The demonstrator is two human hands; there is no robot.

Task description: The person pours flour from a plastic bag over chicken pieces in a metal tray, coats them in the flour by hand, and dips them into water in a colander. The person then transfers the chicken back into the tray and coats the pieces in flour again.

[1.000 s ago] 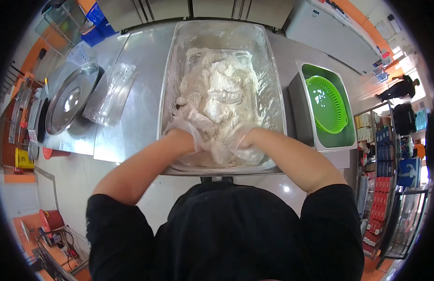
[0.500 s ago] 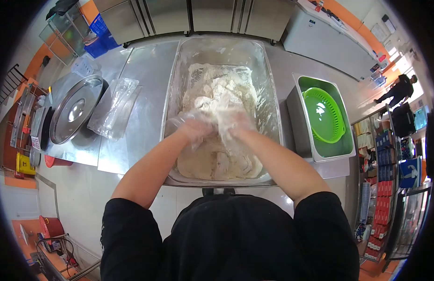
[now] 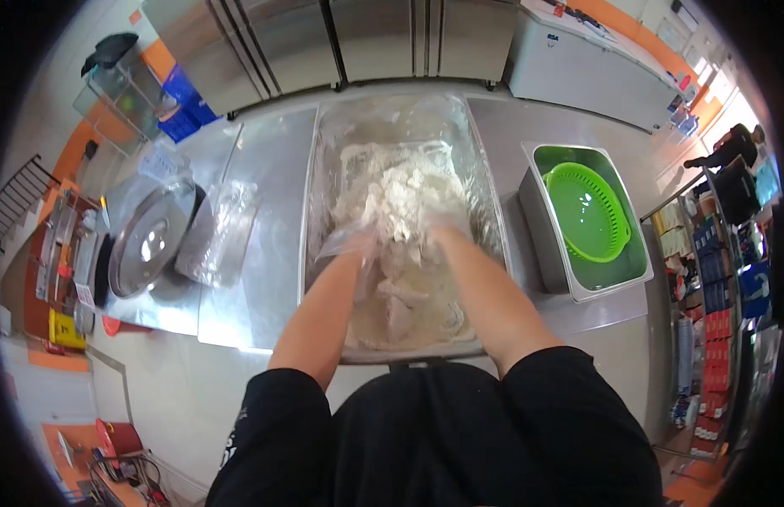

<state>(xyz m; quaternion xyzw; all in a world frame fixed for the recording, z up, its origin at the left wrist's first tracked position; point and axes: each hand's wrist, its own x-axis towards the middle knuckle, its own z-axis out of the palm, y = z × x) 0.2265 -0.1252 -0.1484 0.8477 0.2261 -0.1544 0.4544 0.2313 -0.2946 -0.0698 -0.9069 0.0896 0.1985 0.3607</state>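
Note:
A deep metal tray [image 3: 392, 110] holds white flour and flour-coated pieces [image 3: 404, 194], heaped around its middle. My left hand [image 3: 355, 241], in a loose clear plastic glove, is at the left side of the heap. On the heap's right side is my right hand [image 3: 445, 221], also gloved and smeared by motion. The fingers of both hands are hidden by flour and blur, so what they hold cannot be made out. Nearer to me, several coated pieces [image 3: 398, 317] lie in the flour between my forearms.
Right of the tray, a green basket [image 3: 584, 211] sits in a metal container [image 3: 569, 283]. To the left are clear plastic bags [image 3: 218, 245] and a round metal lid [image 3: 151, 241]. A person [image 3: 730, 150] stands at the far right, beyond shelves.
Both hands have moved forward from the tray's near end to the heap, uncovering coated pieces near me. The heap looks more gathered and the camera view has shifted.

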